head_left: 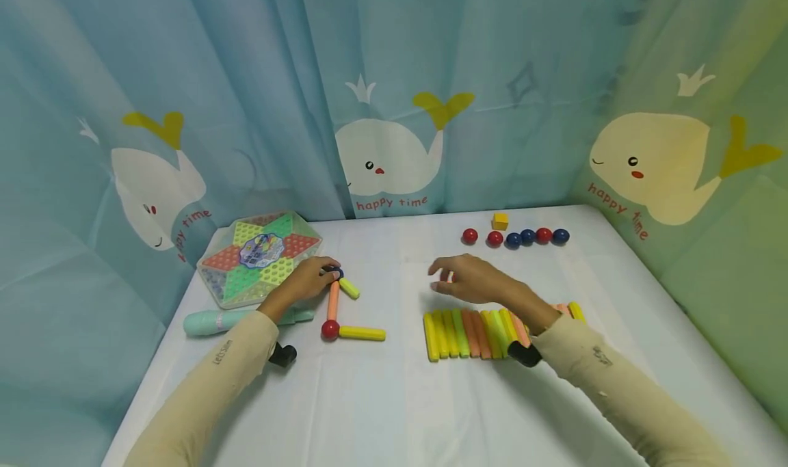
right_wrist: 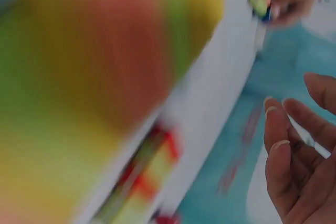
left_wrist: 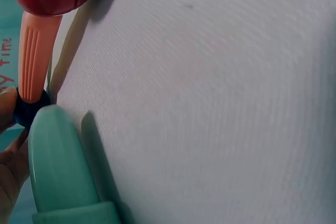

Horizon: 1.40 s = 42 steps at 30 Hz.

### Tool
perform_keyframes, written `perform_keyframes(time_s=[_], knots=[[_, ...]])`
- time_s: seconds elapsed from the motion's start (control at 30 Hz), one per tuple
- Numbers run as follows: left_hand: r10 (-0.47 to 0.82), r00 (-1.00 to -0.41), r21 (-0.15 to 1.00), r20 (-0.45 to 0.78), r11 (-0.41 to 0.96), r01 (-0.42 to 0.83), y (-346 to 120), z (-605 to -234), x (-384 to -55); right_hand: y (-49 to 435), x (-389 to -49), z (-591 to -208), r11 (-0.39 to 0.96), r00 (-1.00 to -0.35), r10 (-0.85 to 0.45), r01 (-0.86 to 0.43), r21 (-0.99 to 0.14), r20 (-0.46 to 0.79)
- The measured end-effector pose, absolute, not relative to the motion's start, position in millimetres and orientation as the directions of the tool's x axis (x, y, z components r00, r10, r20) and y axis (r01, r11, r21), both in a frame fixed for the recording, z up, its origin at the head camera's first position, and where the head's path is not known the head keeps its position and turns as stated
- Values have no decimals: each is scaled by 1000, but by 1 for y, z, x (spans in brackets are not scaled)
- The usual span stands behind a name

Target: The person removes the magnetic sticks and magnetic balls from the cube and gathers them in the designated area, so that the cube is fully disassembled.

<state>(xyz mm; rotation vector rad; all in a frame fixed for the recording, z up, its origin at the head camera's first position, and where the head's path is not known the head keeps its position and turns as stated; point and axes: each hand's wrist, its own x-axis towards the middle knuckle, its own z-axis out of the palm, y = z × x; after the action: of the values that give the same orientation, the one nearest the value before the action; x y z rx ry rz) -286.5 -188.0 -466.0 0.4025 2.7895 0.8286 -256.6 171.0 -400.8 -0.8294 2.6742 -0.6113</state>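
Observation:
My left hand (head_left: 310, 279) pinches a dark blue ball (left_wrist: 26, 109) between thumb and fingers. An orange stick (head_left: 333, 301) runs from that ball to a red ball (head_left: 330, 329). A yellow-green stick (head_left: 349, 288) also joins the blue ball and points right. From the red ball a yellow stick (head_left: 363, 333) extends right along the white table. My right hand (head_left: 470, 279) hovers with loosely bent fingers just beyond a row of coloured sticks (head_left: 464, 334). The right wrist view shows nothing between its fingers; a small red patch behind them in the head view is unclear.
At the back right lie several red and blue balls (head_left: 528, 236), with a yellow cube (head_left: 501, 221) behind them. A hexagonal star-patterned game board (head_left: 258, 255) and a mint-green tool (head_left: 209, 322) lie left. Whale-print curtains (head_left: 388, 159) enclose the table.

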Motion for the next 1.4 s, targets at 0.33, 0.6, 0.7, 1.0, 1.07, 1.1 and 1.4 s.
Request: perform_keyframes(time_s=[0.33,0.6,0.7,1.0,1.07,1.1,1.4], knots=[[334,-936,580,-111,787,212,-169,-470,-290,48,-300,-447,806,-785,-560,-441,-395,-266],[329,-935,581,-134,790,195,-161,-469,-294,31,-315,-455,776,-729,-615,-493,-393,-300],[340,-932,578,-124,788,211,-163,-467,-294,28,-318,-451,747,-683,-656,-529,-402,-321],[354,-926,559,-129,798,227,-163,-467,-291,37,-326,-453,664,-589,-742,-585,-465,-320],[365,-922,560,-131,794,234,-162,-466,-289,41,-327,-453,640,-564,-764,-600,-480,-314],[368,-920,558,-132,795,238,-162,-466,-289,42,-327,-452,631,-554,-771,-602,-488,-314],[322,-940,532,-112,819,217,-172,-470,-289,69,-321,-437,616,-561,-777,-583,-530,-287]])
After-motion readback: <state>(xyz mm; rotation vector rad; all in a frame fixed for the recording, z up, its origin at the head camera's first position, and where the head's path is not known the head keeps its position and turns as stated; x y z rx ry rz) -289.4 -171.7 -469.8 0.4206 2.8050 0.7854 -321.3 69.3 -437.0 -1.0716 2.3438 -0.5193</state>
